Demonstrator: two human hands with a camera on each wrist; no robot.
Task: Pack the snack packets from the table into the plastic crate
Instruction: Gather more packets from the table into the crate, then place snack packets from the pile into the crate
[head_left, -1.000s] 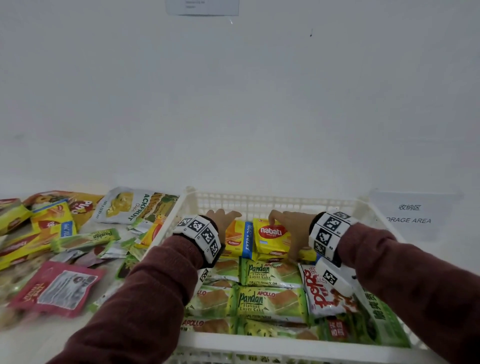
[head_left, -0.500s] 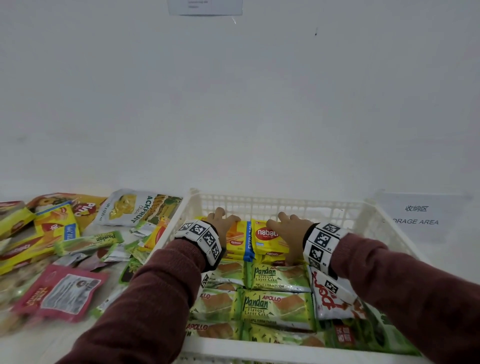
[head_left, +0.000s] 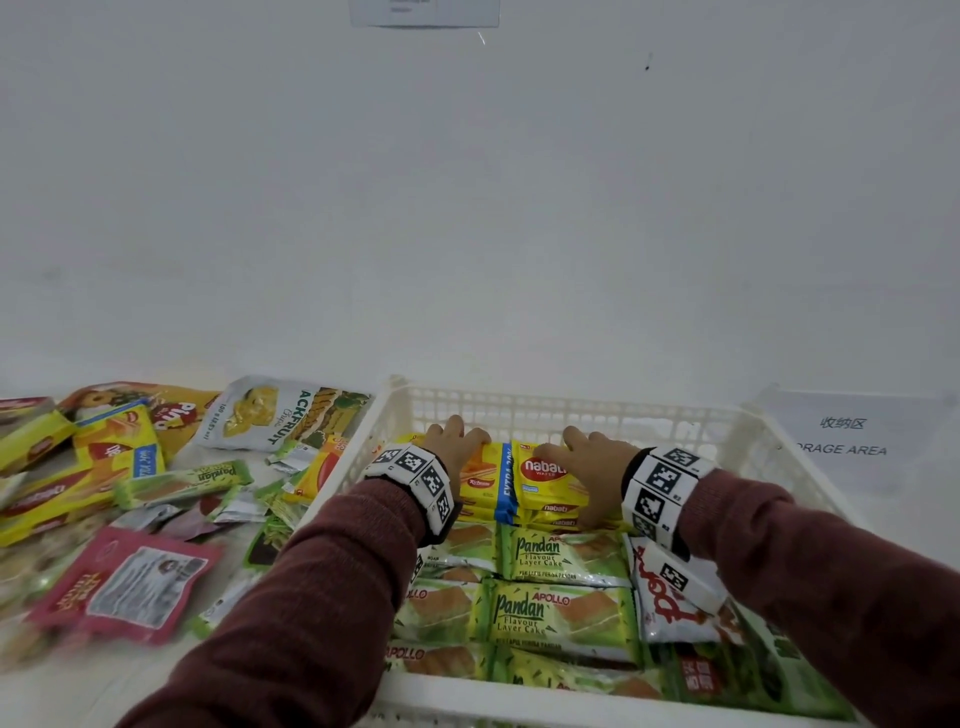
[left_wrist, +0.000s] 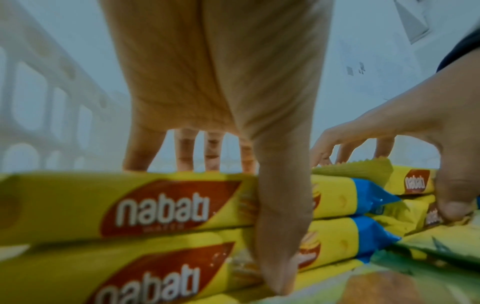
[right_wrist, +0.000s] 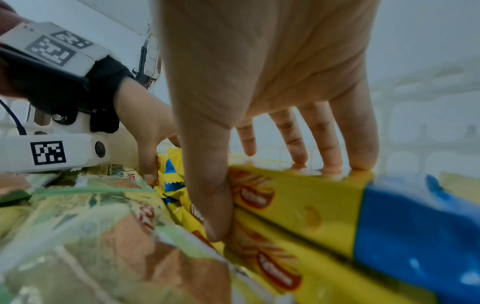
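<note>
A white plastic crate (head_left: 571, 405) holds rows of snack packets. At its far end lie two side-by-side stacks of yellow Nabati wafer packets (head_left: 545, 475). My left hand (head_left: 460, 449) grips the left stack (left_wrist: 155, 205), fingers over its far edge and thumb down its near side. My right hand (head_left: 587, 462) grips the right stack (right_wrist: 311, 205) the same way. Green Pandan cake packets (head_left: 561, 613) fill the crate's near half, partly hidden by my sleeves.
Loose packets cover the table left of the crate: a jackfruit chips bag (head_left: 280, 410), a pink packet (head_left: 124, 582), a Pandan bar (head_left: 182, 480) and yellow wafer packs (head_left: 114, 447). A red-and-white packet (head_left: 670, 608) lies in the crate's right side. A storage area sign (head_left: 841, 436) hangs at the right.
Both hands have stayed on the wafer stacks. The right hand has lowered and spread its fingers over the far edge of its stack.
</note>
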